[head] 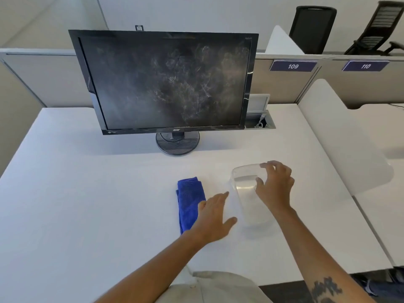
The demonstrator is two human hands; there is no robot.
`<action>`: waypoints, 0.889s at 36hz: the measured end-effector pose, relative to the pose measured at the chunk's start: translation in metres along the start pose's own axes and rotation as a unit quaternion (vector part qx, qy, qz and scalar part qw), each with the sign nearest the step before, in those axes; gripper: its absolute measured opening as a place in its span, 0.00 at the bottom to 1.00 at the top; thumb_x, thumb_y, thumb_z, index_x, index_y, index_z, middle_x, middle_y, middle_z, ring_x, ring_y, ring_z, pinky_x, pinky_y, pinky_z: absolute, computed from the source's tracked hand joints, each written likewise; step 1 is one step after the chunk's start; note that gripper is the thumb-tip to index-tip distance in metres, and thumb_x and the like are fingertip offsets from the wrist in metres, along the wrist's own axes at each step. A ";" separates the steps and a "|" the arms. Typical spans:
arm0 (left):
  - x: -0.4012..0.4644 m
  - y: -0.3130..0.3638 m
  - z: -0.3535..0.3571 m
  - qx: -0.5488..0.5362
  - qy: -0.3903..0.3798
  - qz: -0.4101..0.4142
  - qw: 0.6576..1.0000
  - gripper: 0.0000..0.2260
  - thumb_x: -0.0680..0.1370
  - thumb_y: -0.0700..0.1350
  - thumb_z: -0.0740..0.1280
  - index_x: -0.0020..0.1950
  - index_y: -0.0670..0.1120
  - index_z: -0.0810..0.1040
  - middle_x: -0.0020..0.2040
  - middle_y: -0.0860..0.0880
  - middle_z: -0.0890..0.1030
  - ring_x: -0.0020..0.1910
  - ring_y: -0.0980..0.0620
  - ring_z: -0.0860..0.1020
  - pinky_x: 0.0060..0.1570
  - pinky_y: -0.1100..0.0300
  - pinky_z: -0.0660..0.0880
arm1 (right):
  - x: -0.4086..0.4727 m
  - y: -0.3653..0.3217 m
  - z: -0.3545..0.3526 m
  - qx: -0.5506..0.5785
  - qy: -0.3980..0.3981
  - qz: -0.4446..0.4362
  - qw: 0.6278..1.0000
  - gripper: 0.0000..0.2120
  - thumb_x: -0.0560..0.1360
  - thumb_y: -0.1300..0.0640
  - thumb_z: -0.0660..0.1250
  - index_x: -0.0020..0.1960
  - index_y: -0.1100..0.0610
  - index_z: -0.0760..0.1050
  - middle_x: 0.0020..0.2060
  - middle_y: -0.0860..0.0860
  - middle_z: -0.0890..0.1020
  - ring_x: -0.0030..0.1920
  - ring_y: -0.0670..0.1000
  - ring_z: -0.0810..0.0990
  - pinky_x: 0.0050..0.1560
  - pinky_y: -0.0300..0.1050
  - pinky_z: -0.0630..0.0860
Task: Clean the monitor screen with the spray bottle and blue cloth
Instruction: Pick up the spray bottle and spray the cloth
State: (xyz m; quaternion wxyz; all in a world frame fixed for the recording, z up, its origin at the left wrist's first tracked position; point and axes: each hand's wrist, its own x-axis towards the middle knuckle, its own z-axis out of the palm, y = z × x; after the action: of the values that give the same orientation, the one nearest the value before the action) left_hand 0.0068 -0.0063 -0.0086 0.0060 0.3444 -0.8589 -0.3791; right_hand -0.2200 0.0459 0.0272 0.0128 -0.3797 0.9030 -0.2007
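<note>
The right hand has its fingers spread and curved around the upper end of the clear spray bottle. They touch its side, but they have not closed into a firm grip. The left hand is open and flat, its fingers pointing forward, and holds nothing. Its knuckle side overlaps the near edge of the blue cloth, which lies folded just to the left of those fingers. The bottle sits between the two hands.

The bottle is smooth, see-through and partly filled, so a loose hold near its top could let it slip or tip, spilling liquid over the white surface. I cannot make out the nozzle, so a lift could also leave the spray facing the wrong way. Too much liquid on the screen might run down into the lower bezel.

Beyond the fingers, well ahead, the monitor stands on its round base, its dark screen heavily smeared.

Count: two hands, one bottle, one cloth, one monitor, two desk number signs, two office chairs behind the partition.
</note>
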 end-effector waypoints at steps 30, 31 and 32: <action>-0.007 0.021 0.018 0.011 -0.054 0.048 0.997 0.40 0.85 0.60 0.67 0.90 0.52 0.50 0.91 0.49 0.52 0.89 0.47 0.53 0.86 0.41 0.45 | -0.001 0.040 0.005 0.152 -0.078 0.008 0.985 0.19 0.74 0.74 0.73 0.54 0.53 0.76 0.49 0.49 0.82 0.48 0.55 0.81 0.43 0.37 0.73; -0.008 0.021 0.015 -0.001 -0.046 0.046 0.998 0.39 0.85 0.59 0.67 0.90 0.52 0.50 0.90 0.50 0.53 0.89 0.47 0.53 0.86 0.42 0.45 | -0.001 0.037 0.001 0.162 -0.071 0.001 0.984 0.20 0.74 0.75 0.72 0.55 0.53 0.75 0.49 0.49 0.81 0.47 0.53 0.80 0.43 0.37 0.73; -0.009 0.022 0.012 -0.016 -0.037 0.045 0.998 0.39 0.85 0.59 0.67 0.90 0.52 0.50 0.90 0.50 0.54 0.89 0.48 0.54 0.86 0.43 0.46 | -0.001 0.035 -0.004 0.173 -0.065 -0.005 0.983 0.20 0.74 0.74 0.72 0.55 0.52 0.74 0.50 0.49 0.81 0.45 0.52 0.79 0.43 0.36 0.73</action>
State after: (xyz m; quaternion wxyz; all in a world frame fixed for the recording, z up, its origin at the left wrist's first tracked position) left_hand -0.0027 0.0172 -0.0011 -0.0031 0.2912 -0.8671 -0.4042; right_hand -0.2439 0.0696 0.0182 0.1357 -0.3888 0.8498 -0.3292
